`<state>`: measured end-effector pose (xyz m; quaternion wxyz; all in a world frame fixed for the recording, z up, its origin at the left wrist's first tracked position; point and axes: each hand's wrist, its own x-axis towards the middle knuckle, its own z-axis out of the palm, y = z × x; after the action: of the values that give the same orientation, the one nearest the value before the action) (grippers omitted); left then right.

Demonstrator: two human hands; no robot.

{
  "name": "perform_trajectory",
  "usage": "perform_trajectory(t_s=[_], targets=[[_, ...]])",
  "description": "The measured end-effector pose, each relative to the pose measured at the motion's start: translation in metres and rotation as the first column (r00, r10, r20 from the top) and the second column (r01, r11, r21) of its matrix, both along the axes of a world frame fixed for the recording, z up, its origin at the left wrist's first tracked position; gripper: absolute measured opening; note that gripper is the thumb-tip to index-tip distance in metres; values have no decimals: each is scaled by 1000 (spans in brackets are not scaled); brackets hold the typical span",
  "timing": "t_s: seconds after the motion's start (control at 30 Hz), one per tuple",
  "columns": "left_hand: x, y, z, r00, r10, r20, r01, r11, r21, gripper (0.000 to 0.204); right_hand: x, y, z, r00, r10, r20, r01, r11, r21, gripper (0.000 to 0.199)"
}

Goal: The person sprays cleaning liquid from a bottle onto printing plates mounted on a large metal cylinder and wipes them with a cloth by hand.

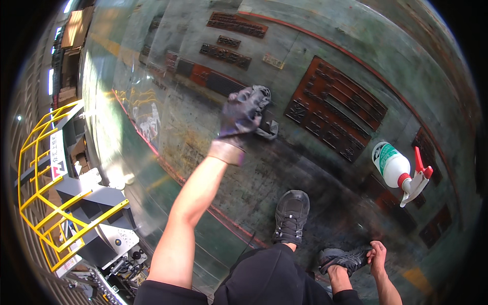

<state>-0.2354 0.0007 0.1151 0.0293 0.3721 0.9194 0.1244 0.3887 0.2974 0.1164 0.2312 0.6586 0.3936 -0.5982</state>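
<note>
My left hand [238,114], in a stained dark glove with a pale cuff, is closed around a crumpled grey rag [268,130]. It presses the rag to the dark green sheet [203,145], just beside a strip of red-brown raised printing plate [213,80]. To its right lies a large red-brown printing plate [338,107] with raised lettering. My right hand [376,258] is bare and low at the right, by the toe of my dark shoe [345,258]. Its fingers are loosely bent and apart, with nothing visible in them.
A white spray bottle [394,165] with a green label and red trigger lies at the right. Smaller raised plates [236,25] sit farther off on the sheet. At the left, yellow railings [51,198] surround grey machinery. My other shoe [292,216] rests on the sheet.
</note>
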Motion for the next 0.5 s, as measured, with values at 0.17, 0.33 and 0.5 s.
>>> perform_trajectory(t_s=[0.17,0.33,0.5], targets=[[-118,-73,-35,915,401,47,-399,883,248,33,4,-8,-7,996,19,-89,-18,1000,4,22],[-125,-59,-53,868,442,-227,-425,897,123,34,13,-12,-6,992,10,-128,0,997,79,18],[-54,-50,-37,746,435,505,-597,772,217,43,2,-7,3,993,28,-114,-24,999,36,18]])
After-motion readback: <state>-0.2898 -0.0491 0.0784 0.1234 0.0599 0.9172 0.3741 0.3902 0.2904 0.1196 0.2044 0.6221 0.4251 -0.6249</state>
